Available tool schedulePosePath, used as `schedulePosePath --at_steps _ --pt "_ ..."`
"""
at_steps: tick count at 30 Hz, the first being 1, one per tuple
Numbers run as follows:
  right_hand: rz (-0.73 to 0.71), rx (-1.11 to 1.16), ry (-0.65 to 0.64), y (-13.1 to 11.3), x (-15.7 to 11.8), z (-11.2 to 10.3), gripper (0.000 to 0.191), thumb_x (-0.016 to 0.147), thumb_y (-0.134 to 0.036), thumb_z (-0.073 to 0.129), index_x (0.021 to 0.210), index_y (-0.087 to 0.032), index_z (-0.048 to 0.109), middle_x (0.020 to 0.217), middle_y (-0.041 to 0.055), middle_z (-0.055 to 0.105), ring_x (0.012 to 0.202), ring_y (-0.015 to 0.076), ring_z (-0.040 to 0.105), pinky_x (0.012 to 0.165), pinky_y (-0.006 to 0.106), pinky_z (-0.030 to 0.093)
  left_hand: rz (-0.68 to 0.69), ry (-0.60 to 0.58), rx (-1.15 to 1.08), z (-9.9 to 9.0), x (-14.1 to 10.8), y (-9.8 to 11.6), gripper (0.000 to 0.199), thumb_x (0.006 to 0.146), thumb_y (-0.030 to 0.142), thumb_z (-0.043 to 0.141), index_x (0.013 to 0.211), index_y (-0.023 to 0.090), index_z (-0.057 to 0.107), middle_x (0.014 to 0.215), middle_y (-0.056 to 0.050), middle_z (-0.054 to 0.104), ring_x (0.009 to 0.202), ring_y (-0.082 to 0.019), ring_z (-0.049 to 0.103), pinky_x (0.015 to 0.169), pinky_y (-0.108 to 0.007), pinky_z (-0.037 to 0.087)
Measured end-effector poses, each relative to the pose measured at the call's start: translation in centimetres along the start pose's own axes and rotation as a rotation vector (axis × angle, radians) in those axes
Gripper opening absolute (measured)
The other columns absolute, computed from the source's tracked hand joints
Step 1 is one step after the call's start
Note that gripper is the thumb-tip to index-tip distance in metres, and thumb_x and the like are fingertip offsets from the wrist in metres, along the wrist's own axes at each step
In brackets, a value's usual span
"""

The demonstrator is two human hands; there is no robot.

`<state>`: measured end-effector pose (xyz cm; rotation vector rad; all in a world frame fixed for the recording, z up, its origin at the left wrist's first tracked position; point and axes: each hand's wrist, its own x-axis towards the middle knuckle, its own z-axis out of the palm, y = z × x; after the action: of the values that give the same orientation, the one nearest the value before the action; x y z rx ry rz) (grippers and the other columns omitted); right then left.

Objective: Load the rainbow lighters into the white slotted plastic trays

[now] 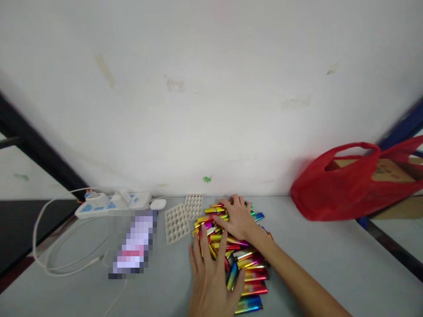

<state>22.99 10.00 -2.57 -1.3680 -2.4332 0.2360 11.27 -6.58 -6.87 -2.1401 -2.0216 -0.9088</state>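
Note:
A heap of shiny lighters (254,288) in gold, red, blue and magenta lies on the grey tabletop. My left hand (213,281) rests on the near left side of the heap, its fingers spread and touching the lighters. Farther back, my right hand (239,220) lies over the top of the pile with its fingers apart. Neither hand is seen gripping a lighter. Both hide part of the heap. Just left of the pile are two pale trays with rows of holes, a nearer tray (177,223) and a farther tray (194,205).
A phone with a blurred screen (135,244) lies to the left. Behind it are a white power strip (139,200) with plugs and a small white case (158,204). A white cable (46,264) loops at far left. At right stands a red bag (337,191) holding cardboard.

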Motion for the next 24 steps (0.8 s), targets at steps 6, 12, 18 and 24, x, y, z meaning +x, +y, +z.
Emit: schedulePosePath --at_steps 6,12,18,24 --pt "0.006 -0.026 0.018 2.2 -1.0 -0.8 0.056 0.102 -0.074 0.057 0.138 -0.033 0.069 0.129 0.0151 0.058 0.121 0.0401 0.054 0.103 0.059 0.041 0.030 0.000 -0.027 0.8 0.4 0.8 0.089 0.098 0.048 0.072 0.175 0.036 0.029 0.187 -0.012 0.004 0.165 -0.061 0.008 0.119 -0.085 0.038" --pt "0.016 -0.033 0.011 4.7 -2.1 -1.7 0.052 0.104 -0.071 0.056 0.134 -0.032 0.071 0.128 0.0147 0.058 0.121 0.0392 0.054 0.101 0.057 0.044 0.034 -0.028 -0.070 1.6 1.4 2.9 0.085 0.096 0.051 0.074 0.172 0.038 0.037 0.186 -0.008 0.014 0.165 -0.061 0.007 0.117 -0.088 0.038" --pt "0.040 -0.025 0.010 7.1 -2.5 -2.7 0.049 0.107 -0.069 0.053 0.131 -0.031 0.071 0.129 0.0144 0.059 0.122 0.0382 0.056 0.099 0.055 0.046 0.046 0.009 -0.055 3.2 2.3 4.8 0.089 0.096 0.052 0.073 0.174 0.031 0.035 0.184 -0.014 0.019 0.164 -0.060 0.014 0.119 -0.085 0.037" --pt "0.034 -0.002 -0.011 7.8 -2.8 -3.1 0.049 0.110 -0.067 0.049 0.136 -0.030 0.069 0.136 0.0150 0.061 0.131 0.0388 0.055 0.104 0.058 0.044 0.090 0.035 0.017 1.7 3.9 3.5 0.081 0.102 0.062 0.063 0.170 0.024 0.041 0.178 -0.021 0.031 0.164 -0.054 0.023 0.122 -0.079 0.037"
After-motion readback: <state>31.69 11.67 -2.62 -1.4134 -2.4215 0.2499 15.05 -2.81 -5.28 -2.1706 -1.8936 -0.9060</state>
